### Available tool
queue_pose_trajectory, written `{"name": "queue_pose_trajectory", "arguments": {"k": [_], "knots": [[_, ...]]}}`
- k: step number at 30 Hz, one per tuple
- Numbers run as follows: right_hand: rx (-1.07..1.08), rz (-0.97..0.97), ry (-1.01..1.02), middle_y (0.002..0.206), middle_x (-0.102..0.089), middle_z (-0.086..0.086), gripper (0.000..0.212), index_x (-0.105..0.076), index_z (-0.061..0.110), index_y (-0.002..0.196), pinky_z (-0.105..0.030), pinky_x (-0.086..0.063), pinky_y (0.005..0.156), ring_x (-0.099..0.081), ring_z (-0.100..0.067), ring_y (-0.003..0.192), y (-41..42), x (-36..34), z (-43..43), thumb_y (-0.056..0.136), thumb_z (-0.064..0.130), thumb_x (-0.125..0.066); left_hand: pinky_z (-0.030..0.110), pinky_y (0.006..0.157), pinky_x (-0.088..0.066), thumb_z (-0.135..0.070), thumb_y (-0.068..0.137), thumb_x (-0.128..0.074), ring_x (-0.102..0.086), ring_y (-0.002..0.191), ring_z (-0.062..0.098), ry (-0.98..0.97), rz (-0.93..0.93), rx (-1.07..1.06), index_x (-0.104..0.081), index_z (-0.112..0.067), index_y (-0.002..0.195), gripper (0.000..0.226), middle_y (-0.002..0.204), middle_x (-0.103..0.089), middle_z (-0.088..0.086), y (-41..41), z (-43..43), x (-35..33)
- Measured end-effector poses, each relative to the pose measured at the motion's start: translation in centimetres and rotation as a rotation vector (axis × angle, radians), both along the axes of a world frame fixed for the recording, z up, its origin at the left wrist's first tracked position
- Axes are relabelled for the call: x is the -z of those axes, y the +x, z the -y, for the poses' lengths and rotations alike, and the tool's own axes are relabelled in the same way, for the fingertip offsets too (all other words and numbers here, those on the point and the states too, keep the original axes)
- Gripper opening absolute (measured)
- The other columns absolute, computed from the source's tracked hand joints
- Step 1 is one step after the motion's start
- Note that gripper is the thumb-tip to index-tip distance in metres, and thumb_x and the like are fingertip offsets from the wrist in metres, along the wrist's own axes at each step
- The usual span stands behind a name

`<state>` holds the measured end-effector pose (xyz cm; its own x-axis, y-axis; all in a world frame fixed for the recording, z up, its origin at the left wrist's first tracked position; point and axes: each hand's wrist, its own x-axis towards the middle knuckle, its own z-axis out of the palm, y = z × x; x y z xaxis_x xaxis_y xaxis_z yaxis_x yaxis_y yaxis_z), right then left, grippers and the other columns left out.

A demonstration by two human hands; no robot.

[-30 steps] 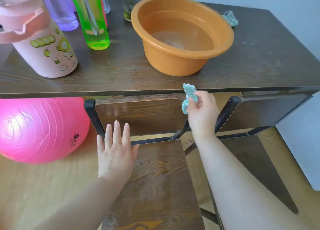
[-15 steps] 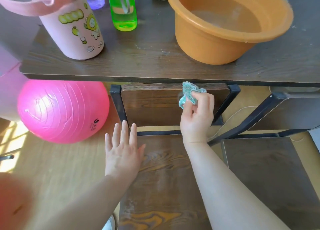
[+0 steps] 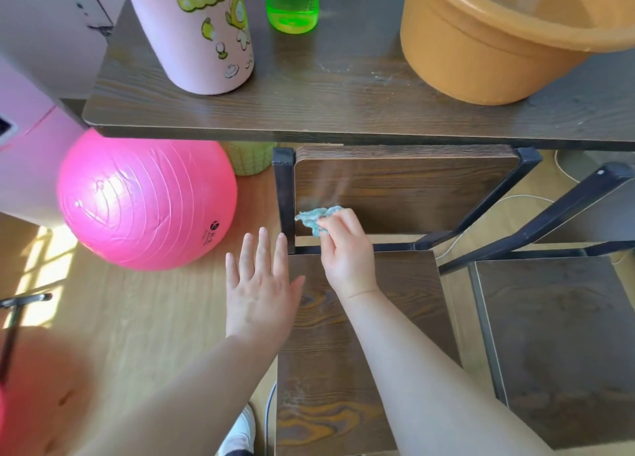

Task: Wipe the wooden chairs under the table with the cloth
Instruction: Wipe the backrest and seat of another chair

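Note:
My right hand pinches a small teal cloth and presses it against the lower left of the wooden chair backrest. A faint wet streak runs up the backrest above the cloth. My left hand is spread flat with straight fingers at the left front edge of the same chair's seat. A second dark wooden chair stands to the right. Both chairs sit under the dark wooden table.
On the table stand an orange basin, a pink bottle and a green bottle. A big pink ball lies on the floor left of the chair. A white cable trails behind the chairs.
My right hand has moved the cloth down and to the left across the backrest. The camera has dipped closer and shifted. My left hand stays on the seat edge.

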<state>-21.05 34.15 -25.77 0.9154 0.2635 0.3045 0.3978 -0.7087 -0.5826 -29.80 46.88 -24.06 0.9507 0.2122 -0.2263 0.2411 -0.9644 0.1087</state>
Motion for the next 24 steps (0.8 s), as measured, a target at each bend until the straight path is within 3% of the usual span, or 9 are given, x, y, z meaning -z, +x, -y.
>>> {"name": "queue_pose_trajectory", "arguments": {"k": [2,6,10,13,18,21,24], "knots": [[-0.021,-0.038,-0.051,0.102,-0.057,-0.002,0.007,-0.065,0.008,0.093,-0.02,-0.041,0.067,-0.059,-0.02,0.085,-0.5,1.5,-0.6,0.089,0.004,-0.06,0.052,0.123,-0.004,-0.056,0.099,-0.025,0.005,0.153,0.03,-0.004,-0.011,0.004,-0.001,-0.02,0.158,0.074,0.166,0.0,0.009,-0.6,-0.7,0.2],[-0.007,-0.1,-0.1,0.097,-0.053,-0.001,0.008,-0.06,0.008,0.085,-0.03,-0.047,0.061,-0.056,-0.022,0.077,-1.3,3.8,-1.3,0.089,0.001,-0.058,0.052,0.123,-0.002,-0.056,0.1,-0.023,0.009,0.153,0.029,0.013,-0.034,0.016,0.003,-0.02,0.158,0.074,0.166,0.004,0.008,-1.5,-1.9,0.4],[0.052,-0.177,-0.047,0.102,-0.055,0.0,0.01,-0.063,0.009,0.09,-0.024,-0.044,0.066,-0.057,-0.018,0.081,-2.3,4.4,-0.5,0.09,0.001,-0.058,0.051,0.123,0.001,-0.056,0.1,-0.021,0.012,0.152,0.029,0.027,-0.057,0.02,0.006,-0.021,0.158,0.072,0.166,0.007,0.006,-1.9,-2.2,0.0],[0.165,-0.219,0.022,0.109,-0.056,-0.001,0.01,-0.063,0.01,0.095,-0.029,-0.054,0.076,-0.06,-0.019,0.093,-3.3,4.1,1.7,0.089,0.002,-0.062,0.051,0.123,0.003,-0.056,0.101,-0.018,0.015,0.152,0.028,0.027,-0.063,0.034,0.01,-0.021,0.157,0.072,0.166,0.011,0.006,-1.9,-1.7,-0.5],[0.479,-0.209,0.161,0.112,-0.058,-0.004,0.017,-0.062,0.013,0.103,-0.03,-0.056,0.083,-0.059,-0.016,0.103,-3.7,2.4,8.7,0.089,0.004,-0.064,0.051,0.123,0.003,-0.056,0.101,-0.018,0.014,0.152,0.029,0.006,-0.037,0.059,0.011,-0.021,0.157,0.071,0.166,0.01,0.007,-1.3,0.7,-0.8],[0.678,-0.262,0.22,0.117,-0.058,-0.003,0.017,-0.059,0.016,0.11,-0.017,-0.047,0.079,-0.058,-0.018,0.107,-2.1,1.0,13.1,0.094,0.011,-0.059,0.052,0.123,-0.001,-0.055,0.101,-0.024,0.007,0.153,0.03,-0.013,-0.003,0.069,0.004,-0.021,0.158,0.073,0.166,0.003,0.007,-0.7,2.9,-0.7],[0.747,-0.231,0.261,0.118,-0.057,-0.002,0.02,-0.059,0.018,0.114,-0.003,-0.037,0.076,-0.057,-0.016,0.109,-0.2,-0.5,16.5,0.094,0.012,-0.058,0.052,0.123,-0.005,-0.054,0.1,-0.028,0.003,0.153,0.03,-0.02,0.007,0.082,-0.002,-0.019,0.159,0.073,0.166,-0.002,0.008,0.2,5.4,-0.5]]}}
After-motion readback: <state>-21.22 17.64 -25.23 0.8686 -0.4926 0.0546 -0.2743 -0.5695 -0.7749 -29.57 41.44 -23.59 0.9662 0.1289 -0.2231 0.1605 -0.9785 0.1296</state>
